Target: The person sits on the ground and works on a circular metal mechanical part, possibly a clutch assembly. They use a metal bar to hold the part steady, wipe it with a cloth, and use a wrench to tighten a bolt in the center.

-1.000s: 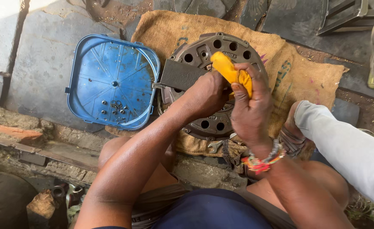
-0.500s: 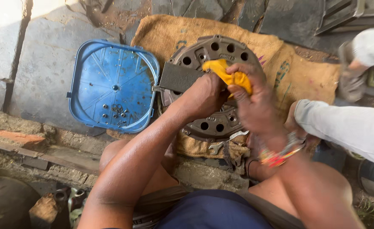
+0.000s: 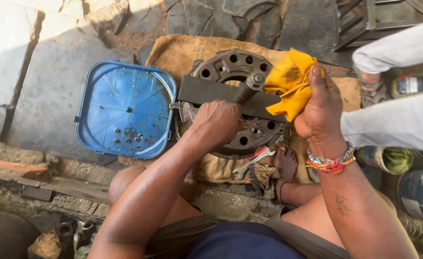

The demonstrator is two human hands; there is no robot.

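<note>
At the far left the ground is rough grey stone, cracked and dusty. Beside it, in the left-centre of the frame, lies a blue plastic lid (image 3: 125,108), square with rounded corners and raised ribs fanning out from its middle; a few small dark nuts and bolts (image 3: 129,136) sit loose in its lower part. Its right edge meets a coarse brown sack (image 3: 175,52) spread flat on the ground.

On the sack, at the centre, rests a round metal disc (image 3: 230,67), dull grey and rusty, with a ring of round holes near its rim. A flat dark steel bar (image 3: 206,91) lies across it, and a short metal shaft (image 3: 251,85) stands up through the bar, tilted slightly. The left hand (image 3: 218,122) is closed in a fist at the base of this shaft, over the disc's middle; the fingers are curled under and hidden.

Below the disc, at its lower edge, a shiny open-ended spanner (image 3: 250,163) with a red mark lies on the sack.

To the right, the right hand (image 3: 322,110) is raised above the disc's right rim, thumb upward, its fingers pinching a crumpled yellow cloth (image 3: 290,81). A woven multicoloured wristband (image 3: 330,163) circles its wrist. At the far right, another person's pale grey sleeve (image 3: 394,122) crosses the frame.
</note>
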